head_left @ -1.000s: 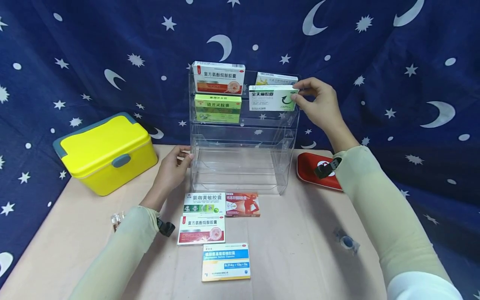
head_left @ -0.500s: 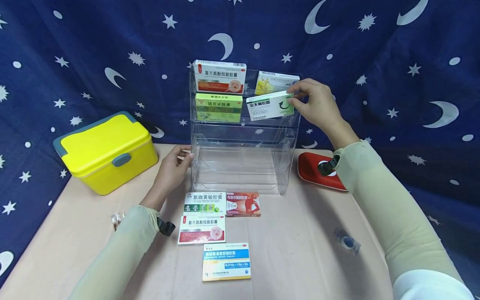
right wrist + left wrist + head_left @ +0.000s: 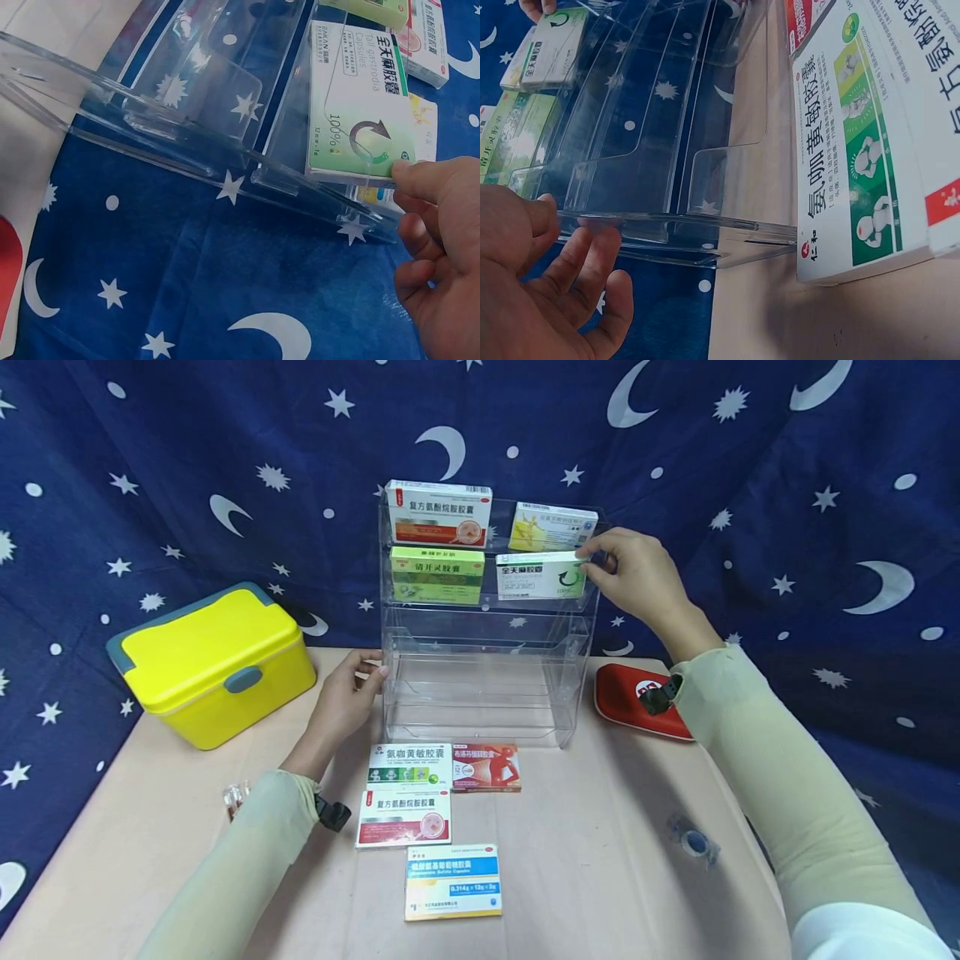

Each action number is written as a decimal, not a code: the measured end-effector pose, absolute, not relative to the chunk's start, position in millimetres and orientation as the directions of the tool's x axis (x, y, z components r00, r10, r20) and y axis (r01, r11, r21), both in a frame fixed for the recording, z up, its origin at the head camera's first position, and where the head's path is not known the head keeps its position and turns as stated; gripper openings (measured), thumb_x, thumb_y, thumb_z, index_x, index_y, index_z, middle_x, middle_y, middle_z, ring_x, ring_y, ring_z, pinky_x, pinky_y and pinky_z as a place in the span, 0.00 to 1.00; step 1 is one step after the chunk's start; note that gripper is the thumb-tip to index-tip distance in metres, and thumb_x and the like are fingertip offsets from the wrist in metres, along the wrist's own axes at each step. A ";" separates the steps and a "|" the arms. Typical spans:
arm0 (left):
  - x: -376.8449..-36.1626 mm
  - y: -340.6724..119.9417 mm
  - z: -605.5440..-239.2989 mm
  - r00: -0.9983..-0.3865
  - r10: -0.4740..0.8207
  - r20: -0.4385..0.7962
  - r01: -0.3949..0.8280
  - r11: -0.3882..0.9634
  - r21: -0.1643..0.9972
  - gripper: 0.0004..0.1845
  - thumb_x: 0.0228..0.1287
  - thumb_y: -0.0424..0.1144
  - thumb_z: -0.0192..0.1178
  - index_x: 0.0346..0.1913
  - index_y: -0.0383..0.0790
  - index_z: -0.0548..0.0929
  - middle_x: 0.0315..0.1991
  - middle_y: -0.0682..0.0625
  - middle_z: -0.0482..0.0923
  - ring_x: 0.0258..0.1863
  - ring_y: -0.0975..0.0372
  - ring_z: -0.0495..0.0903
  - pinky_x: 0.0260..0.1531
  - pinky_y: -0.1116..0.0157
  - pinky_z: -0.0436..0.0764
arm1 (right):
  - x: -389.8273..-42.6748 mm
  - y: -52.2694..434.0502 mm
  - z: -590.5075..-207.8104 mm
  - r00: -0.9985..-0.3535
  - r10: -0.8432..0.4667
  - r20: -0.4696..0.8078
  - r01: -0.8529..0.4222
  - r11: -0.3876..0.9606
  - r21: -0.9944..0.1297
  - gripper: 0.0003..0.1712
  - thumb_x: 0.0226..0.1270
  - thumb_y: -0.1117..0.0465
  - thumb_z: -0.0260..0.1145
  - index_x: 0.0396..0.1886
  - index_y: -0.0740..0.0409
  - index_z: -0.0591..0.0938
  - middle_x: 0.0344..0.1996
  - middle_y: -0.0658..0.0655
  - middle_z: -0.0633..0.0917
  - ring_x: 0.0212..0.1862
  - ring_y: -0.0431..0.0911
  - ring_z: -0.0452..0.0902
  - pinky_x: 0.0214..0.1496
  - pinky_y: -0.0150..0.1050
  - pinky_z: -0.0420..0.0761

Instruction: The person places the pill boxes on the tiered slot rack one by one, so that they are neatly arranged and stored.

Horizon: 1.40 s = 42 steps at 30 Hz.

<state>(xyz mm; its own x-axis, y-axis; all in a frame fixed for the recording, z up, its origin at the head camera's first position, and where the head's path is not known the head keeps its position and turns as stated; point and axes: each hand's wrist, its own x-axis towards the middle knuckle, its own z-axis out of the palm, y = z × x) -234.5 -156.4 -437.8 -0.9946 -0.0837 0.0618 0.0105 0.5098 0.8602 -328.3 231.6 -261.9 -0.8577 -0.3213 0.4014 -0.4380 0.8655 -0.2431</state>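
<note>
- Tall Gastrodia Capsules box [image 3: 536,577], white and green, stands at the right of the rack's second tier, just left of the right fingertips.
- The person's right hand [image 3: 636,572] pinches that box by its upper right corner, thumb in front; from where I stand I can't tell whether its base rests on the tier.
- The left hand [image 3: 347,697] has its fingers bent, their tips touching the side of the clear display rack [image 3: 480,689]; whether they pinch it or only press, I can't tell.
- Just above the right fingertips, on the top tier, leans a yellow-and-white medicine box [image 3: 551,527].
- Farther left of those fingertips are a green capsule box [image 3: 437,577] on the same tier and a red-and-white capsule box [image 3: 438,517] on the top one.
- Nearer the person than the left fingers, a white-and-green capsule box [image 3: 408,767] lies flat on the table, a red capsule box [image 3: 486,768] beside it.
- Left of the left hand sits a yellow case [image 3: 217,652]; below the right hand, a red pouch [image 3: 637,702].
</note>
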 end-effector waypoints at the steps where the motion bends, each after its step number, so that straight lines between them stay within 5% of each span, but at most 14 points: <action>1: -234.6 -156.1 -437.9 -0.995 -0.083 0.062 0.011 0.509 0.860 0.21 0.79 0.48 0.55 0.68 0.46 0.73 0.51 0.46 0.77 0.44 0.53 0.81 0.42 0.55 0.77 | -328.4 232.5 -262.9 -0.858 -0.322 0.400 -0.436 0.868 -0.238 0.13 0.72 0.59 0.68 0.53 0.55 0.87 0.47 0.54 0.83 0.36 0.50 0.70 0.37 0.44 0.66; 8: -235.2 -155.5 -439.0 -0.995 -0.074 0.069 0.022 0.509 0.860 0.21 0.79 0.48 0.55 0.68 0.46 0.73 0.52 0.46 0.77 0.44 0.53 0.81 0.43 0.55 0.77 | -324.2 236.5 -272.7 -0.829 -0.320 0.458 -0.452 0.867 -0.212 0.13 0.74 0.58 0.66 0.53 0.54 0.87 0.51 0.53 0.82 0.38 0.49 0.72 0.37 0.43 0.68; 13: -233.7 -155.0 -441.1 -0.996 -0.067 0.065 0.022 0.506 0.862 0.21 0.78 0.49 0.55 0.67 0.46 0.73 0.52 0.46 0.77 0.44 0.53 0.81 0.43 0.55 0.77 | -294.3 229.9 -289.6 -0.675 -0.402 0.619 -0.620 0.764 -0.179 0.09 0.72 0.61 0.68 0.47 0.56 0.88 0.48 0.52 0.85 0.37 0.47 0.78 0.34 0.38 0.71; 17: -232.4 -153.3 -441.8 -0.996 -0.073 0.058 0.013 0.505 0.863 0.21 0.78 0.49 0.55 0.67 0.47 0.73 0.51 0.47 0.77 0.44 0.53 0.80 0.43 0.55 0.77 | -246.5 220.8 -321.3 -0.589 -0.503 0.632 -0.758 0.614 -0.218 0.08 0.69 0.62 0.70 0.46 0.55 0.88 0.45 0.50 0.86 0.36 0.45 0.80 0.33 0.37 0.74; 23: -228.5 -154.4 -438.7 -0.995 -0.078 0.062 0.014 0.510 0.860 0.21 0.79 0.49 0.55 0.68 0.48 0.73 0.53 0.46 0.77 0.46 0.52 0.78 0.44 0.54 0.77 | -164.3 216.2 -399.1 -0.683 -0.589 0.432 -0.730 0.564 -0.386 0.13 0.66 0.61 0.72 0.50 0.49 0.87 0.45 0.43 0.85 0.39 0.39 0.79 0.35 0.38 0.80; 31: -229.0 -157.6 -437.1 -0.994 -0.090 0.064 0.010 0.505 0.863 0.22 0.78 0.50 0.55 0.68 0.49 0.73 0.54 0.45 0.76 0.47 0.51 0.75 0.47 0.53 0.76 | -73.5 204.1 -486.8 -0.861 -0.467 0.203 -0.479 0.608 -0.633 0.16 0.65 0.58 0.74 0.52 0.45 0.85 0.34 0.35 0.79 0.32 0.37 0.76 0.31 0.31 0.76; 36: -229.0 -158.4 -437.1 -0.993 -0.096 0.068 0.010 0.506 0.862 0.21 0.79 0.49 0.55 0.69 0.48 0.73 0.55 0.45 0.76 0.48 0.51 0.75 0.47 0.53 0.75 | -49.0 194.0 -504.5 -0.929 -0.362 0.071 -0.308 0.656 -0.689 0.21 0.64 0.50 0.76 0.55 0.43 0.85 0.33 0.36 0.79 0.30 0.39 0.74 0.29 0.29 0.72; 42: -230.4 -157.4 -437.7 -0.994 -0.093 0.054 0.000 0.501 0.866 0.22 0.78 0.49 0.55 0.69 0.48 0.72 0.55 0.45 0.76 0.49 0.50 0.74 0.48 0.53 0.75 | -44.3 185.4 -513.5 -0.937 -0.340 0.080 -0.306 0.688 -0.658 0.28 0.61 0.42 0.76 0.58 0.46 0.84 0.36 0.40 0.79 0.35 0.38 0.74 0.34 0.29 0.73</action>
